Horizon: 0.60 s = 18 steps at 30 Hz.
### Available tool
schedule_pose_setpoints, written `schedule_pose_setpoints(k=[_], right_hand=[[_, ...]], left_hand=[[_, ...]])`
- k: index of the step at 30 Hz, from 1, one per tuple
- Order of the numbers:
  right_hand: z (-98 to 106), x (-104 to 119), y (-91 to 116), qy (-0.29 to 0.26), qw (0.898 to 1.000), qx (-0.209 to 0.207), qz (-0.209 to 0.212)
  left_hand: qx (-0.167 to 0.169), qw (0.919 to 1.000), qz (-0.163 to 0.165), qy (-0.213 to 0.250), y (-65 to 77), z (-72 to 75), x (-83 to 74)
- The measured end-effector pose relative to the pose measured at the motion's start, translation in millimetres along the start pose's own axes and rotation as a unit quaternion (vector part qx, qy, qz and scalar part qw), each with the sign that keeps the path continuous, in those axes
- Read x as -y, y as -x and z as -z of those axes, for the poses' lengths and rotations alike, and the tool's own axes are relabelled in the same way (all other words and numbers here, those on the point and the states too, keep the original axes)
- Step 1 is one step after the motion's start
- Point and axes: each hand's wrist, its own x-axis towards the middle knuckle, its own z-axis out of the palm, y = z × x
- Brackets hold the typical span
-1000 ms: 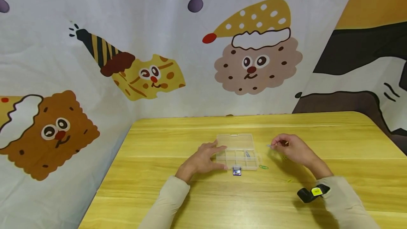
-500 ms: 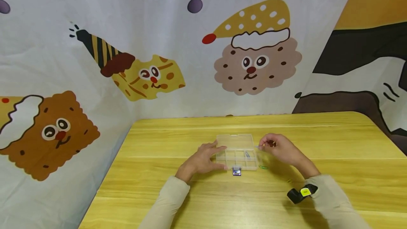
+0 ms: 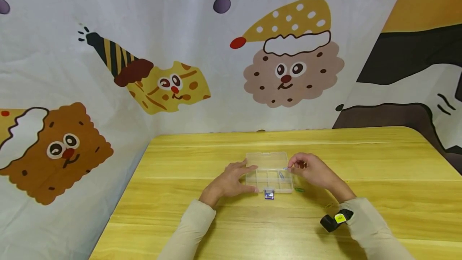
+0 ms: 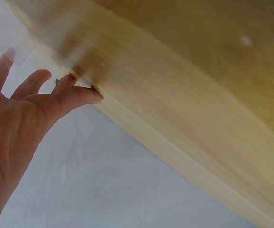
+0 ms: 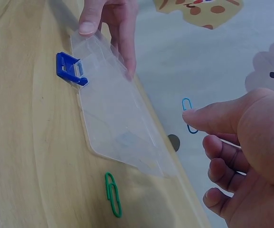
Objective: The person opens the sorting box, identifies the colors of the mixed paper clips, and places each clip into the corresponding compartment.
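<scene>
A clear plastic compartment box [image 3: 268, 187] lies with its lid [image 3: 267, 161] raised and a blue latch [image 3: 269, 194] at its front. My left hand [image 3: 232, 179] holds its left end, thumb at the front edge and fingers toward the back. A blue paper clip [image 5: 190, 115] is pinched between thumb and forefinger of my right hand [image 3: 312, 170], at the box's back right corner. Another bluish clip [image 3: 282, 175] shows in a back right compartment. Beside the box's right end lies a green paper clip [image 5: 113, 194].
A yellow paper clip [image 3: 329, 205] lies on the wooden table [image 3: 252, 232] below my right forearm. Behind the table hangs a cloth [image 3: 187, 19] printed with cartoon biscuits and cheese. A black strap device [image 3: 335, 220] is worn on my right wrist.
My right hand has moved left with the blue paper clip, from beyond the box's right side to its back right corner. The left hand has stayed at the box.
</scene>
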Motion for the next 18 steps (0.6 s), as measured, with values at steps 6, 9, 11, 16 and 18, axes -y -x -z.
schedule_pose_setpoints(k=[6,9,11,16,18], right_hand=[[-3.6,-1.4,-1.4,-0.001,1.0,0.007,0.005],[-5.5,-2.9,-2.4,-0.001,1.0,0.013,0.003],[-6.6,-3.7,-2.8,0.0,1.0,0.016,0.0],[-6.0,-4.6,-2.7,0.002,1.0,0.018,-0.004],[-4.1,-4.9,-2.2,0.005,1.0,0.018,-0.01]], left_hand=[[-0.001,1.0,-0.001,0.0,0.0,0.0,-0.5],[-0.002,1.0,-0.001,-0.002,-0.3,-0.3,0.0],[-0.003,1.0,-0.001,-0.003,-0.7,-0.8,0.5],[-0.002,1.0,-0.001,0.001,-0.6,-0.7,0.7],[-0.002,1.0,-0.001,0.003,-0.3,-0.7,0.8]])
